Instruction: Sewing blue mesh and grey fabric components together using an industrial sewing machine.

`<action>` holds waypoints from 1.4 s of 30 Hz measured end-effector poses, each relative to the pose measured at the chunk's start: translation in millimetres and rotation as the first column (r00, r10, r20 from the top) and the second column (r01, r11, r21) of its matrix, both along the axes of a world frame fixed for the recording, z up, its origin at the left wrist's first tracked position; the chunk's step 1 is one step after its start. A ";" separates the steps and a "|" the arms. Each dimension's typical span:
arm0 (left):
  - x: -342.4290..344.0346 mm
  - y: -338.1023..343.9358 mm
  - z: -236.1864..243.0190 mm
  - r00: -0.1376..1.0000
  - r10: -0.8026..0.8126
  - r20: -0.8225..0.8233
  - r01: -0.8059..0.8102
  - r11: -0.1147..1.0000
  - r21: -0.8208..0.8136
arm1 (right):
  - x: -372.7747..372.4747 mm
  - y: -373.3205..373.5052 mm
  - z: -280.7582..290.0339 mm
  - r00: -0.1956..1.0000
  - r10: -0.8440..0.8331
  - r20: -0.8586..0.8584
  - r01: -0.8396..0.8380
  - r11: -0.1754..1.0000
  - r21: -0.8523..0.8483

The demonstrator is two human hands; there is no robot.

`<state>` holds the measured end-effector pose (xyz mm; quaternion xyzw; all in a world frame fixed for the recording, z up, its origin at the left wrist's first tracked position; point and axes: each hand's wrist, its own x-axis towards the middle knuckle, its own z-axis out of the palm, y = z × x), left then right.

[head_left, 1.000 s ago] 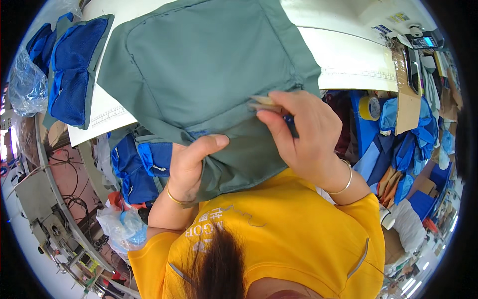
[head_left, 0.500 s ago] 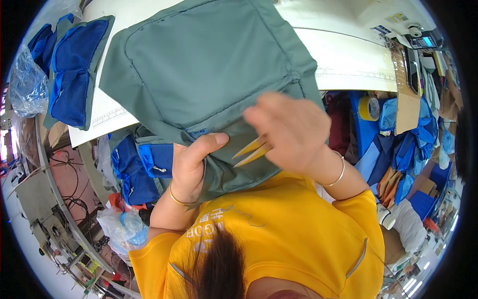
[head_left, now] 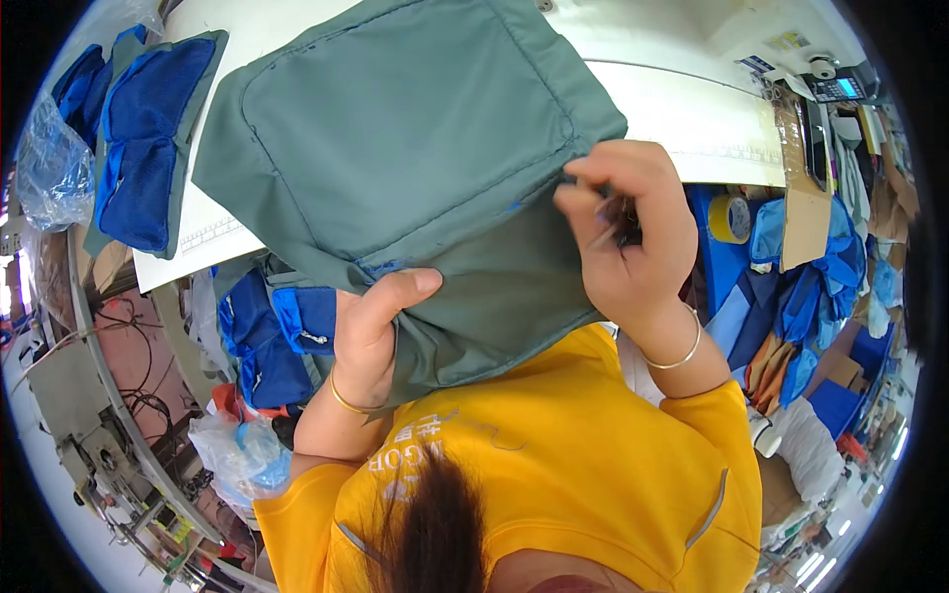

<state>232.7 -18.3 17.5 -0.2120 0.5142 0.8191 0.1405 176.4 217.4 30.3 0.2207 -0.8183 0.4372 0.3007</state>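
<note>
A large grey-green fabric piece [head_left: 405, 128] spreads before me, its stitched seam tracing a rounded rectangle. My left hand [head_left: 371, 321] grips its near left part, thumb on top beside a patch of blue thread, other fingers hidden beneath. At the right corner of the seam my right hand [head_left: 638, 232] has its thumb and forefinger curled close together by the fabric edge. Whether they pinch a thread cannot be made out. Small thread snips [head_left: 615, 225] are tucked in that palm, mostly hidden by the fingers. The fabric's near edge hangs in front of my yellow shirt.
The white table [head_left: 682, 114] with a ruler strip lies beyond the fabric. Blue and green sewn pieces [head_left: 143, 148] rest at its left; more blue pouches [head_left: 262, 326] sit below. On the right are a tape roll [head_left: 730, 217], a cardboard piece [head_left: 806, 222] and piled blue cloth [head_left: 811, 287].
My right hand has moved right and up to the seam's corner, its snips' gold blades swinging out of sight into the palm. The fabric has shifted slightly left; my left hand keeps its grip.
</note>
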 end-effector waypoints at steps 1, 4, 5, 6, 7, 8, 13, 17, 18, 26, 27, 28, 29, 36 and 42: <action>-2.1 1.9 2.1 1.000 -0.001 -0.002 0.001 1.000 0.001 | 3.7 -2.1 -0.2 1.000 -0.001 -0.002 0.001 1.000 0.001; -6.7 8.0 9.0 0.997 0.041 0.061 -0.054 0.967 0.247 | 19.2 -5.9 -5.9 0.953 0.157 0.261 -0.028 0.899 -0.437; -6.3 6.1 7.6 0.996 0.032 0.088 -0.055 0.962 0.268 | 22.4 -3.4 -9.2 0.958 0.062 0.281 0.008 0.971 -0.238; -5.0 5.2 6.2 0.993 0.026 0.117 -0.059 0.956 0.289 | 24.2 -1.6 -10.6 0.958 -0.033 0.283 0.042 0.999 -0.029; -3.7 5.2 4.1 0.993 0.026 0.116 -0.058 0.956 0.287 | 23.0 -0.9 -7.5 0.966 -0.053 0.255 0.037 0.997 0.066; -2.4 5.1 1.8 0.990 0.030 0.136 -0.070 0.950 0.303 | 22.0 -0.8 -5.9 0.966 -0.054 0.254 0.038 0.997 0.065; -4.8 12.1 13.8 0.989 -0.002 0.151 -0.060 0.910 0.410 | 17.9 -6.5 -3.1 0.985 -0.048 0.167 0.038 0.997 0.064; 1.0 4.9 5.8 0.988 -0.014 0.152 -0.051 0.908 0.415 | 12.7 -8.2 0.0 0.989 -0.051 0.140 0.019 0.976 0.216; 2.9 2.1 0.2 0.991 -0.007 0.132 -0.045 0.922 0.385 | 8.3 -8.2 0.6 0.992 -0.101 0.075 0.087 0.982 0.167; -3.9 7.4 19.2 0.997 -0.014 0.080 -0.027 0.872 0.488 | 7.8 -6.7 10.4 0.961 0.028 0.276 -0.012 0.998 -0.061; -4.2 8.4 20.7 1.000 0.000 0.020 -0.010 0.867 0.498 | 1.6 -4.8 0.3 0.991 0.111 0.075 -0.116 0.992 0.059; -2.2 6.6 16.1 1.000 -0.001 0.017 -0.008 0.867 0.498 | -1.5 -3.8 -6.1 0.969 0.215 -0.118 -0.190 0.962 0.197; 1.6 2.8 6.6 0.999 -0.008 -0.042 0.024 0.912 0.409 | 1.3 -4.5 -6.2 0.974 0.169 -0.151 -0.123 0.955 0.271; -1.1 -14.6 -4.7 1.000 0.014 0.002 -0.014 1.000 0.026 | 11.6 -9.8 22.6 0.755 0.458 0.470 -0.013 0.726 -0.687; 2.3 -19.5 -17.5 0.999 0.047 0.021 -0.048 0.997 0.054 | 14.2 -5.0 14.2 0.735 0.316 0.600 -0.125 0.933 -0.339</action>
